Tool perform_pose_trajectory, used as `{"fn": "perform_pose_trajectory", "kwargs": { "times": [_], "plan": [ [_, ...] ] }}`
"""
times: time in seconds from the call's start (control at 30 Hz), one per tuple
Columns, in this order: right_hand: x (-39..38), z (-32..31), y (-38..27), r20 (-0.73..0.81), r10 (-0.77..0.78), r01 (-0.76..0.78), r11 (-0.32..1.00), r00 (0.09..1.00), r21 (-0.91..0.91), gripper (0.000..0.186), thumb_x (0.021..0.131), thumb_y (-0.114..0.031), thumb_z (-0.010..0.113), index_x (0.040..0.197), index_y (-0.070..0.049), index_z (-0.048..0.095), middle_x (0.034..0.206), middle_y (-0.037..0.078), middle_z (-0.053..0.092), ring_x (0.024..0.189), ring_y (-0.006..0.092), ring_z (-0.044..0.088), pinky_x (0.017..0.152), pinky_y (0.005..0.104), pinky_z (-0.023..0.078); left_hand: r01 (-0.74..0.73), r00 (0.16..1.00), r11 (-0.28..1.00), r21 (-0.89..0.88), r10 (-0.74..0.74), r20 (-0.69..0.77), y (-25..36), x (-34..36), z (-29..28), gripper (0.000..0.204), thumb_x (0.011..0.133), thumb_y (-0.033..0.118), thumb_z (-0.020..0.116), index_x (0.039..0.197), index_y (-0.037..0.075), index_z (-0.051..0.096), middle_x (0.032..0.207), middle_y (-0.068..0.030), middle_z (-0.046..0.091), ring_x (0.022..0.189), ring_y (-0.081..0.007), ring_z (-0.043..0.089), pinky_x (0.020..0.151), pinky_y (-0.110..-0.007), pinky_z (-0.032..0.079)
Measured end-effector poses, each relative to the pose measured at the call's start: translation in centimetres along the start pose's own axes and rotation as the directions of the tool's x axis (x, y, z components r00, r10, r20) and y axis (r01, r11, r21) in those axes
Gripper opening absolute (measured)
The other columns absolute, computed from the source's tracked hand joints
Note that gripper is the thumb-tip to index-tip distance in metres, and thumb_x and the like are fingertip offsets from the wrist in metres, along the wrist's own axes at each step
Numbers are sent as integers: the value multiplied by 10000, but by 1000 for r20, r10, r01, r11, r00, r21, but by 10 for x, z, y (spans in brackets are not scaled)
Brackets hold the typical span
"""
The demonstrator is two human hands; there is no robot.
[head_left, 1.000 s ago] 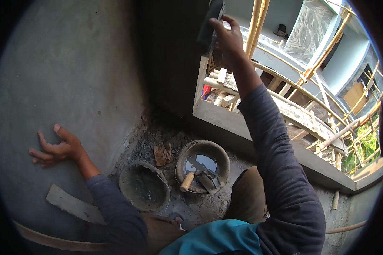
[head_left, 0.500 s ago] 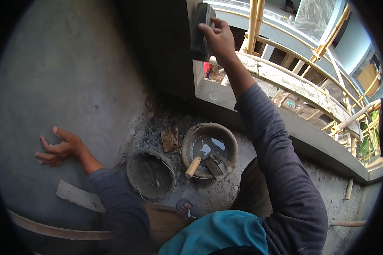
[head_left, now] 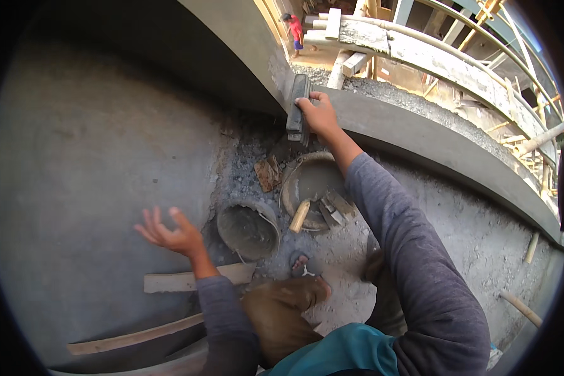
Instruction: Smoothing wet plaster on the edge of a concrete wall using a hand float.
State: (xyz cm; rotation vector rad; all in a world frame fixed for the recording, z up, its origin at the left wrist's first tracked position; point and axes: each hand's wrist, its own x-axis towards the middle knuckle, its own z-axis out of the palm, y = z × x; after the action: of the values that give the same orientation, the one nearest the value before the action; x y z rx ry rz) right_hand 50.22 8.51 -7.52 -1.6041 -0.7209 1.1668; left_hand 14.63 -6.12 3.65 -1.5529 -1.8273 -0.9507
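Observation:
My right hand (head_left: pixel 319 116) grips a grey, block-like plastering float (head_left: pixel 298 109). The float is close to the lower end of the plastered wall edge (head_left: pixel 247 44); I cannot tell whether they touch. My left hand (head_left: pixel 172 235) is in front of the smooth grey surface on the left, fingers spread, holding nothing. Below the right hand stands a round mortar-crusted tub (head_left: pixel 286 191) with grey liquid. A trowel's wooden handle (head_left: pixel 299 216) leans over its rim, and its blade lies inside, partly hidden. Beside the tub, a dark bucket (head_left: pixel 250 233) has wet grey mix within.
A low plastered wall (head_left: pixel 413 131) curves along the right, with bamboo scaffolding (head_left: pixel 445 47) beyond. A person in red (head_left: pixel 294 30) stands farther off. Boards (head_left: pixel 169 282) lie near my left forearm. Rubble and a brown scrap (head_left: pixel 267 173) lie by the tub.
My right hand has brought the float down from high on the wall edge. My left hand has moved right, nearer the bucket, still open. The whole view has shifted.

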Motion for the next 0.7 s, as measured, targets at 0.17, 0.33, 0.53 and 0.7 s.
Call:
{"fn": "perform_pose_trajectory", "kwargs": {
  "times": [0.17,0.33,0.53,0.7],
  "plan": [
    [-131,-76,-42,353,296,-449,728,888,519,544,884,-403,634,1325,-101,535,1184,114,646,1047,272,645,893,422,520,162,387,953,-256,178,905,24,-134,-130,461,846,305,761,1194,23,657,1233,-199,658,1291,-385,541,1100,-529,374],
    [-279,-140,-123,407,577,-696,470,708,544,612,874,-465,638,1370,-133,502,1257,128,597,1132,315,595,947,502,492,371,-333,921,119,12,943,62,-71,-245,779,871,561,672,1389,-7,548,1310,-265,620,1219,-388,603,1038,-408,457],
    [-343,-150,-257,427,578,-716,510,696,477,706,873,-519,629,1436,-128,461,1389,154,538,1248,345,532,1038,546,429,390,-393,918,71,96,914,76,36,-320,773,872,522,695,1410,-5,526,1320,-272,612,1241,-367,596,1036,-408,460],
    [-308,-123,-347,261,233,-327,846,937,420,689,912,-315,675,1476,-106,338,1229,142,610,1084,262,623,918,428,516,410,40,912,16,-35,999,51,109,-311,679,892,451,703,1370,-9,558,1322,-241,620,1227,-371,602,1014,-424,474]
  ]
}}
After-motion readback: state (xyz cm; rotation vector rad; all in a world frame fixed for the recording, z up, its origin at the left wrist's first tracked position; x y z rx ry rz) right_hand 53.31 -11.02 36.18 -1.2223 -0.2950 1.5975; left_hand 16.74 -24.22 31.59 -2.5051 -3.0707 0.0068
